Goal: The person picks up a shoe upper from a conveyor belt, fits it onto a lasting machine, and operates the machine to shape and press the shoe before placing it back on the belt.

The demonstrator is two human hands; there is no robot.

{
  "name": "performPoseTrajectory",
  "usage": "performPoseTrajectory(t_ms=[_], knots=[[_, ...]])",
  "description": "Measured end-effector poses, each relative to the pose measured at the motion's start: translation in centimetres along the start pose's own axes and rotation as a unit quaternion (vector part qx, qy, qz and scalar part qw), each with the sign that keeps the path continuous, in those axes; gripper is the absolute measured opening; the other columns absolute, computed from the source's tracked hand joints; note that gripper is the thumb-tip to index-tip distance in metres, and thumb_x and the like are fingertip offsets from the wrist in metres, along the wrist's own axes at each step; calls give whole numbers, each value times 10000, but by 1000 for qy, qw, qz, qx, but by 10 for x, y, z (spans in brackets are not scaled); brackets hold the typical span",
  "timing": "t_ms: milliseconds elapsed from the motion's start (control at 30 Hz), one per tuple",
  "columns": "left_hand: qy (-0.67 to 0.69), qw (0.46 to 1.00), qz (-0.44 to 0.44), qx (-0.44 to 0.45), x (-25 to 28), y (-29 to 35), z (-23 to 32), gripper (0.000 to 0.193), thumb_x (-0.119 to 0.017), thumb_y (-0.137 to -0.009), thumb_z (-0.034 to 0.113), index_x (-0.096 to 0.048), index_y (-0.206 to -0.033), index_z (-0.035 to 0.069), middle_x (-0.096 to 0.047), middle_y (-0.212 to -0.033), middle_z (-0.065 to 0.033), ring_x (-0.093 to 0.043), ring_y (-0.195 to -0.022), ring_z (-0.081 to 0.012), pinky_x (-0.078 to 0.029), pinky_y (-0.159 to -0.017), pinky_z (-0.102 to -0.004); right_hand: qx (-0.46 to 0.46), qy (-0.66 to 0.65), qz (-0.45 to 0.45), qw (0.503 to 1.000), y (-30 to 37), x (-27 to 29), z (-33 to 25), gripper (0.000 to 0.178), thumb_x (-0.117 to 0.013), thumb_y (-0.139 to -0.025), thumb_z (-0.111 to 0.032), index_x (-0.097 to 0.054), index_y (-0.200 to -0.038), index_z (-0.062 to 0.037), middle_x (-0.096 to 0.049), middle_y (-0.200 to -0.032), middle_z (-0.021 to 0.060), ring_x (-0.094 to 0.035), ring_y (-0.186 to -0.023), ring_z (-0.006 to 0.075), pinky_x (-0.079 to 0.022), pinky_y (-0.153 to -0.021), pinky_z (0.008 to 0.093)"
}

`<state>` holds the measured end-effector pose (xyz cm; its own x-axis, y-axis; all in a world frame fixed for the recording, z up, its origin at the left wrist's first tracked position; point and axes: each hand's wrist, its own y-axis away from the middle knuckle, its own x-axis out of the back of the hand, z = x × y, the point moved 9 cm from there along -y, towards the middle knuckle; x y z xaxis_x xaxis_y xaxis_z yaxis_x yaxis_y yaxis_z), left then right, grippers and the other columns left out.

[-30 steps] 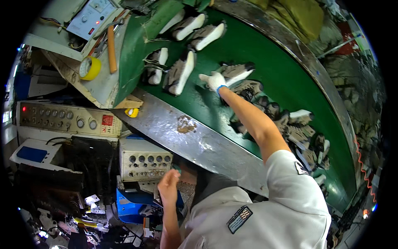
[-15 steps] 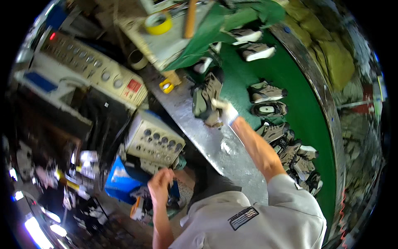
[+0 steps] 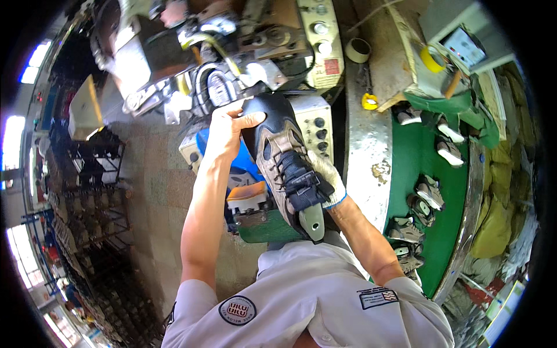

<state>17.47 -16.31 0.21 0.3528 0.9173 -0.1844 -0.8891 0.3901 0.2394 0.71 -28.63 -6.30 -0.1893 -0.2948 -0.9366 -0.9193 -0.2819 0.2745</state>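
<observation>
A grey-brown and black shoe upper [image 3: 277, 152] with dark laces lies lengthwise between my hands, toe pointing away from me. A pale green shoe last [image 3: 313, 222] with a hole in it pokes out at the heel end. My bare left hand [image 3: 232, 129] pinches the black toe edge, thumb on top. Against the right side, near the laces, my right hand [image 3: 326, 177] in a white knit glove grips the upper; its fingers are partly hidden. Just beyond the toe stands a machine [image 3: 217, 90] with metal arms and clamps.
Control boxes with knobs [image 3: 320, 124] stand behind the shoe. To the right run a metal ledge [image 3: 368, 156] and a green conveyor belt [image 3: 400, 174] carrying several shoes. Yellow tape [image 3: 432, 60] lies on a far-right bench. Dark racks [image 3: 96, 203] line the left.
The view has swung left toward the machine. My right hand has brought the shoe upper from over the metal ledge to in front of me, and my left hand has taken hold of its toe.
</observation>
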Motion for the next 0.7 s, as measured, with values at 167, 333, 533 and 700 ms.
performPoseTrajectory(t_ms=[167,333,533,700], knots=[[45,996,73,0,67,25,-1,432,-762,-844,119,-661,-1241,-18,-722,-1038,-56,-670,-845,-116,-526,-748,-251,104,270,37,957,-46,-13,17,393,-535,-1025,-230,-550,-1335,11,-640,-1236,139,-618,-1134,217,-550,-933,345],[151,980,132,11,111,57,-43,476,-750,-834,64,-610,-1270,-67,-706,-1090,-103,-684,-874,-142,-536,-701,-219,85,133,31,987,-87,-36,40,398,-495,-1041,-280,-567,-1333,-18,-656,-1234,119,-654,-1094,197,-559,-940,365],[199,960,188,-55,119,40,-5,501,-669,-835,-7,-549,-1308,-118,-696,-1136,-136,-677,-871,-129,-533,-678,-195,114,108,52,986,-135,-50,35,394,-553,-1026,-328,-606,-1273,-26,-696,-1104,70,-695,-908,166,-591,-813,323],[238,958,151,-50,129,17,-39,308,-638,-933,110,-645,-1177,-79,-721,-1022,-124,-694,-861,-152,-571,-740,-283,159,118,68,978,-158,-53,27,418,-652,-985,-245,-590,-1339,-32,-683,-1193,64,-656,-1008,141,-535,-885,297]])
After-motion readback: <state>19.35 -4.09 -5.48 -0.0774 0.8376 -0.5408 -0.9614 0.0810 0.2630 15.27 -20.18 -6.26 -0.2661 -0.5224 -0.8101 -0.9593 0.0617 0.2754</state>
